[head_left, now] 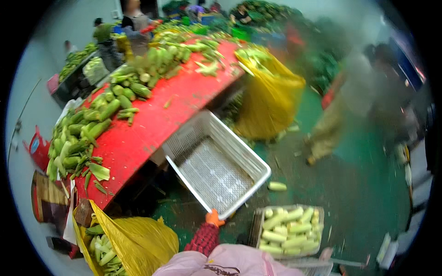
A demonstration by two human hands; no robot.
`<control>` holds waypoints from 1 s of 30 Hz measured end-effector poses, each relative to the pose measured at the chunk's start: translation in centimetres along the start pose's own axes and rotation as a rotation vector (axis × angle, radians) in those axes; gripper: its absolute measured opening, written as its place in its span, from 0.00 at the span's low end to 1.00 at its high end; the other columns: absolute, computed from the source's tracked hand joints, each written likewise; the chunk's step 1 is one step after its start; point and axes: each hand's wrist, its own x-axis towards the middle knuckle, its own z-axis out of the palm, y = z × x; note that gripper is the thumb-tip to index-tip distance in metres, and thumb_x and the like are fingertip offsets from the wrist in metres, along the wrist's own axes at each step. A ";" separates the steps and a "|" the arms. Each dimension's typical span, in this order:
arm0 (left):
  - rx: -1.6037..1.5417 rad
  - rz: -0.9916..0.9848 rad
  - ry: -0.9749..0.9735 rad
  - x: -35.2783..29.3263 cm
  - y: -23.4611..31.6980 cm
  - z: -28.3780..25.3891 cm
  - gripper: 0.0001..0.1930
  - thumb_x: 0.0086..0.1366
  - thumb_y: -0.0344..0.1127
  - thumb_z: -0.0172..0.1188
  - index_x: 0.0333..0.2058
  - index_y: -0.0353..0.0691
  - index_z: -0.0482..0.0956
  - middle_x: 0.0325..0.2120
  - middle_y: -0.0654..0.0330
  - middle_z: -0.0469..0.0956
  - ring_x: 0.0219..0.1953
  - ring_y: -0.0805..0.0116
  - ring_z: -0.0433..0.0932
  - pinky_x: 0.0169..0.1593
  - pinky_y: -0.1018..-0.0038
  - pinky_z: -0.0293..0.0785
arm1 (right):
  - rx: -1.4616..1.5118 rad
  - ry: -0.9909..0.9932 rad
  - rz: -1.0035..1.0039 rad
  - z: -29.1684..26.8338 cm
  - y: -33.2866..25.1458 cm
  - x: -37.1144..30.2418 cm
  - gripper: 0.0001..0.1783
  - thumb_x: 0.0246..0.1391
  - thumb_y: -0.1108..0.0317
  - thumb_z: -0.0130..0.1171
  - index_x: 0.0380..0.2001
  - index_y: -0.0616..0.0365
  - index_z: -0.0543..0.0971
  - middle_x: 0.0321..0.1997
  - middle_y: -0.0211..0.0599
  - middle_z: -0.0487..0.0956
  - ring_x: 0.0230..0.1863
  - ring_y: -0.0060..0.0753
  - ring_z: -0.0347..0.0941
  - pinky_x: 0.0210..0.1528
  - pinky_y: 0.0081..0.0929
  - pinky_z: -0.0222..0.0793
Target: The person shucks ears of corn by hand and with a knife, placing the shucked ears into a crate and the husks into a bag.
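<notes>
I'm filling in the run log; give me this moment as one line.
right hand: gloved, grips empty white crate by its rim | left hand: not in view | crate: tilted beside red table | nearby: crate of peeled corn

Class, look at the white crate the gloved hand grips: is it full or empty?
Empty. The white crate shows bare mesh floor and walls, tilted against the red table. The hand grips its near rim; which hand, cannot tell.

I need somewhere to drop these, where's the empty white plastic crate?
The empty white plastic crate sits tilted at centre of the head view, against the red table, gripped at its near corner by the gloved hand.
</notes>
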 end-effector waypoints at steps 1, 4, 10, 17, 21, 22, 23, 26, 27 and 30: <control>0.043 -0.084 -0.036 -0.8 -0.6 1.2 0.28 0.67 0.54 0.51 0.54 0.35 0.67 0.42 0.43 0.77 0.36 0.41 0.81 0.32 0.47 0.79 | 0.019 0.020 0.017 0.5 0.0 -0.2 0.26 0.66 0.50 0.46 0.44 0.66 0.77 0.38 0.42 0.83 0.35 0.31 0.78 0.37 0.29 0.72; 0.125 -0.400 -0.221 -2.5 -2.7 5.0 0.37 0.66 0.65 0.50 0.61 0.41 0.62 0.49 0.39 0.75 0.41 0.36 0.81 0.38 0.48 0.79 | -0.014 0.017 0.040 1.6 -3.0 1.0 0.28 0.66 0.48 0.45 0.45 0.66 0.77 0.38 0.43 0.83 0.35 0.32 0.77 0.36 0.29 0.71; 0.343 -0.391 -0.351 -3.2 -1.5 6.5 0.37 0.67 0.68 0.41 0.61 0.42 0.66 0.51 0.36 0.75 0.47 0.39 0.79 0.50 0.47 0.74 | 0.019 -0.020 0.021 1.5 -4.6 2.8 0.31 0.66 0.45 0.43 0.46 0.67 0.76 0.38 0.43 0.83 0.33 0.32 0.76 0.33 0.28 0.69; 0.541 0.161 -0.039 2.1 2.7 0.1 0.29 0.71 0.55 0.46 0.32 0.28 0.78 0.28 0.39 0.81 0.22 0.45 0.80 0.21 0.55 0.72 | 0.260 -0.159 -0.105 -2.6 -2.3 6.5 0.34 0.66 0.42 0.41 0.48 0.67 0.75 0.39 0.44 0.83 0.32 0.33 0.76 0.29 0.27 0.67; 0.430 0.307 0.132 -2.1 5.1 -3.0 0.22 0.65 0.54 0.57 0.43 0.39 0.75 0.31 0.53 0.79 0.24 0.58 0.79 0.20 0.62 0.71 | 0.325 -0.221 -0.080 -0.2 -5.9 2.3 0.34 0.65 0.42 0.44 0.50 0.67 0.76 0.38 0.43 0.84 0.24 0.24 0.69 0.28 0.19 0.65; 0.357 0.240 0.158 -2.5 5.4 -4.1 0.24 0.65 0.55 0.58 0.46 0.39 0.73 0.34 0.53 0.79 0.26 0.58 0.79 0.22 0.64 0.73 | 0.403 -0.240 -0.020 -0.2 -4.9 3.2 0.33 0.65 0.43 0.44 0.50 0.67 0.76 0.38 0.42 0.84 0.24 0.23 0.69 0.28 0.19 0.66; 0.270 0.177 0.179 -2.7 5.7 -4.8 0.26 0.64 0.56 0.59 0.50 0.40 0.72 0.38 0.53 0.79 0.29 0.59 0.80 0.24 0.65 0.74 | 0.472 -0.262 0.030 0.2 -4.2 4.3 0.33 0.64 0.44 0.44 0.49 0.66 0.76 0.37 0.42 0.84 0.24 0.23 0.69 0.28 0.20 0.66; 0.196 0.092 0.217 -2.3 6.6 -5.5 0.34 0.64 0.60 0.58 0.58 0.38 0.67 0.44 0.47 0.77 0.36 0.52 0.81 0.29 0.62 0.78 | 0.406 -0.300 0.065 0.9 -4.3 6.1 0.31 0.63 0.45 0.47 0.49 0.66 0.77 0.36 0.41 0.84 0.24 0.22 0.68 0.29 0.20 0.67; 0.198 0.079 0.196 -1.8 7.3 -5.4 0.35 0.64 0.61 0.57 0.59 0.39 0.66 0.45 0.47 0.76 0.38 0.51 0.81 0.31 0.60 0.78 | 0.341 -0.306 0.057 1.4 -4.6 6.5 0.30 0.63 0.46 0.48 0.49 0.65 0.76 0.36 0.41 0.84 0.24 0.21 0.68 0.29 0.20 0.67; 0.116 0.025 0.106 -0.6 8.2 -4.2 0.36 0.63 0.60 0.60 0.59 0.39 0.64 0.47 0.46 0.75 0.36 0.51 0.81 0.30 0.59 0.77 | 0.492 -0.488 0.222 3.5 -5.0 9.3 0.25 0.62 0.50 0.50 0.47 0.63 0.76 0.35 0.40 0.85 0.20 0.23 0.67 0.23 0.21 0.65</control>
